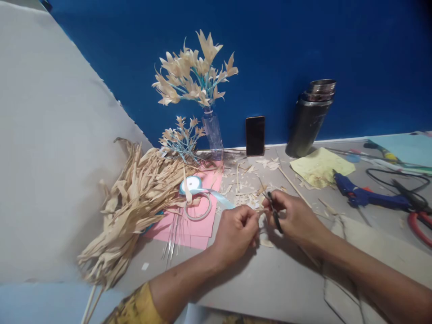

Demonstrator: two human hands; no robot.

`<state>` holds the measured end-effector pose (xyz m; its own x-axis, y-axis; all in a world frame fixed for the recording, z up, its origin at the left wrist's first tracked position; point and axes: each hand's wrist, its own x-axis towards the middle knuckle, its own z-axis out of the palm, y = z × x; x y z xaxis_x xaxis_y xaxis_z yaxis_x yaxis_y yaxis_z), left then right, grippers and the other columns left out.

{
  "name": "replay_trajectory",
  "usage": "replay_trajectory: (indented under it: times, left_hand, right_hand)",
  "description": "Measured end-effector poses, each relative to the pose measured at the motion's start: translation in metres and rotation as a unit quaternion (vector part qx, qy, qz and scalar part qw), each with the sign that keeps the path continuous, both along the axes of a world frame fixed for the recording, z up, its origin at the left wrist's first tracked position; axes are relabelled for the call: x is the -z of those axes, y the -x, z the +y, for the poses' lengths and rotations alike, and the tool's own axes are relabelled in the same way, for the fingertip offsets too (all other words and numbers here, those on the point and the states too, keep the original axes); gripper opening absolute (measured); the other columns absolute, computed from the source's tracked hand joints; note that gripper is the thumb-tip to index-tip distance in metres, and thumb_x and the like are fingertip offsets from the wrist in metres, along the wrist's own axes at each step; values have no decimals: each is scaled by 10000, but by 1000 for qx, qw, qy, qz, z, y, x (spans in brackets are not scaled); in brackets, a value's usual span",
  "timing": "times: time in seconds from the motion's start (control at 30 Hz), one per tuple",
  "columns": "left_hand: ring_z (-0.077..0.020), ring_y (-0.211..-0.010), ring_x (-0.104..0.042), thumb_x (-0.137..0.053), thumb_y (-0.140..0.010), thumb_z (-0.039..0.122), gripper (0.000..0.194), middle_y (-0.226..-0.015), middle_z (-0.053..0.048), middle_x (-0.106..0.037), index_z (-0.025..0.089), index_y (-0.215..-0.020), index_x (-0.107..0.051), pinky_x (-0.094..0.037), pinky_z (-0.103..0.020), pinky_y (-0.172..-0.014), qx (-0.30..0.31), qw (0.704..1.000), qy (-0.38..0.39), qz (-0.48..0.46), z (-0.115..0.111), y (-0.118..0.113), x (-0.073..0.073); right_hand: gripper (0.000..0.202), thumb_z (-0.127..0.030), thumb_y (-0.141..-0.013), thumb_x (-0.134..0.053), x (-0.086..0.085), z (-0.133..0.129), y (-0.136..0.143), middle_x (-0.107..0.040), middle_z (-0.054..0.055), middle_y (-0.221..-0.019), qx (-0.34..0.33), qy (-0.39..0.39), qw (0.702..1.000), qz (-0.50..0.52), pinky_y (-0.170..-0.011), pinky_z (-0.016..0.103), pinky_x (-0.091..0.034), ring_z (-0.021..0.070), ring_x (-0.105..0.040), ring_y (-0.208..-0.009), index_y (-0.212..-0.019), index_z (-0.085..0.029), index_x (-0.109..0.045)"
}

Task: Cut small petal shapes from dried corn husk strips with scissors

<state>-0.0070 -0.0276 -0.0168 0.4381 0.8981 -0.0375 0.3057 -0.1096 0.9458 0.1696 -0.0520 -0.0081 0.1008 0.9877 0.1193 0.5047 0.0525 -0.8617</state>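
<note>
My right hand grips a small pair of black-handled scissors, its slim blades pointing up and away from me. Beside it, my left hand is closed in a pinch; a thin pale piece seems to show at its fingertips, too small to name. Both hands nearly meet just above the table, over scattered husk scraps. Left of my left hand, a spool of light blue ribbon lies with its loose end running toward my fingers. A ring of white tape and thin wires lie near it.
Dried corn husks are heaped on the left over pink paper. Behind stand husk flowers in a plastic bottle, a phone and a dark flask. A blue glue gun and red-handled scissors lie right.
</note>
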Motion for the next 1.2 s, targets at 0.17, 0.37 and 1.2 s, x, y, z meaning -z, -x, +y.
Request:
replay_trajectory:
  times: [0.17,0.37,1.2]
  left_hand:
    - [-124,-575,-572,-494,-930,169,213,-633,-27,-645,166,-810,-670,-448,-245,-587,-20,924,-379,56,8,9,9]
    - [-174,-744,-648,-519,-890,50,388,-855,-86,-725,164,-1250,-607,-497,-281,-665,23,840,-540,57,18,18,27]
    - [-78,-460,-447,-804,-668,316,265,-481,38,-502,160,-655,-591,-305,-227,-488,26,955,205,-212,8,-4,-1]
  right_hand:
    - [198,-346,-747,-713,-10,7,-23,-648,16,-660,68,67,984,151,-565,281,-455,177,-588,-598,-835,-192,-626]
    - [405,-501,-755,-754,-6,-2,-6,-650,25,-708,-96,179,889,411,-614,305,-508,183,-621,-651,-932,-162,-620]
    - [202,-256,-704,-701,-8,-8,3,-642,0,-734,-71,84,976,186,-572,246,-459,163,-580,-662,-874,-188,-614]
